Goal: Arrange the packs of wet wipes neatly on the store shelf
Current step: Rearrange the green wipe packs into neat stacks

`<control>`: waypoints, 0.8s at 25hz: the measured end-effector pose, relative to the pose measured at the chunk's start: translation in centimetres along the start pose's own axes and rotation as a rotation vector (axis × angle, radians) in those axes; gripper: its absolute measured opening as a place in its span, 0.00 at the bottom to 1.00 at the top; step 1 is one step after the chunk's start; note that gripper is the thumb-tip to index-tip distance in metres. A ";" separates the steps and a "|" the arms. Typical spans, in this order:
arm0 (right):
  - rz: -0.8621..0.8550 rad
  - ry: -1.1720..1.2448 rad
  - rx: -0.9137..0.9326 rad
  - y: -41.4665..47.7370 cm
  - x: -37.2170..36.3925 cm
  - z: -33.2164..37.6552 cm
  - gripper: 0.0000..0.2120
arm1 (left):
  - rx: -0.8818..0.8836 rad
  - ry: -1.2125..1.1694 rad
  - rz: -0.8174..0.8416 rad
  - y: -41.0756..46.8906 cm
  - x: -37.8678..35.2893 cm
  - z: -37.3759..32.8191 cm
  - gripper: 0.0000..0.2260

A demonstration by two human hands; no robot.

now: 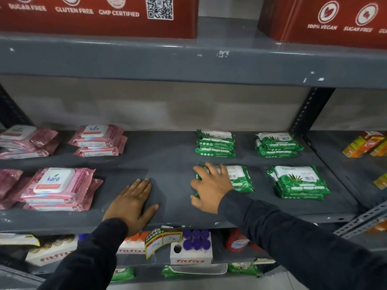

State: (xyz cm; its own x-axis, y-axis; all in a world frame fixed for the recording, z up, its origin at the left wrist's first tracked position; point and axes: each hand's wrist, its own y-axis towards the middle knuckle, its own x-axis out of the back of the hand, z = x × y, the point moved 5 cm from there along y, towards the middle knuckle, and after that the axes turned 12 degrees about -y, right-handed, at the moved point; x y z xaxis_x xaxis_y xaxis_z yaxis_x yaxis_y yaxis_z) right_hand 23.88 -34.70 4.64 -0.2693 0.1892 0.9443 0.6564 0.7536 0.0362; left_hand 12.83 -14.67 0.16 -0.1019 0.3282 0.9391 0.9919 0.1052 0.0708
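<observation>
On the grey shelf (171, 158) lie stacks of wet wipes. Pink Kara packs sit at the left: a front stack (60, 189), a back stack (99, 140) and more at the far left (25, 141). Green Origami packs sit at the right: two back stacks (215, 143) (277, 144), a front right stack (299, 183) and a front middle stack (240, 178). My right hand (211, 185) lies spread over the left end of that front middle stack, fingers curled at its edge. My left hand (132, 204) rests flat, palm down, on bare shelf between the pink and green packs.
Red display boxes (100, 15) stand on the shelf above. Orange and yellow cartons (368, 143) fill the neighbouring bay at the right. Below are FitFizz boxes (191, 251), a price tag (163, 239) on the shelf lip and more green packs. A perforated upright (307, 109) bounds the bay.
</observation>
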 end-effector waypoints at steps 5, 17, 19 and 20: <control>0.030 0.021 -0.079 0.1 0.1 0.2 0.33 | -0.004 0.004 -0.003 -0.1 -0.2 0.1 0.37; 0.570 0.112 -0.120 -1.5 -0.9 -9.5 0.65 | 0.004 0.010 0.010 0.0 -0.4 0.3 0.38; 0.538 0.129 -0.123 -1.5 -1.0 -9.6 0.61 | 0.004 0.008 0.017 0.1 -0.5 0.3 0.38; 0.533 0.132 -0.127 -1.5 -1.0 -9.6 0.60 | 0.003 0.007 0.021 0.0 -0.5 0.3 0.38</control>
State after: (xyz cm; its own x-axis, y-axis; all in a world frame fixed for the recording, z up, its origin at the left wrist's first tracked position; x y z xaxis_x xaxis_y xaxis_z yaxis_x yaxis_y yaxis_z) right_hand 29.93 -42.00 6.79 0.2079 0.4371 0.8751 0.7593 0.4918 -0.4261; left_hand 12.89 -14.55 -0.39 -0.0803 0.3236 0.9428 0.9937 0.1007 0.0500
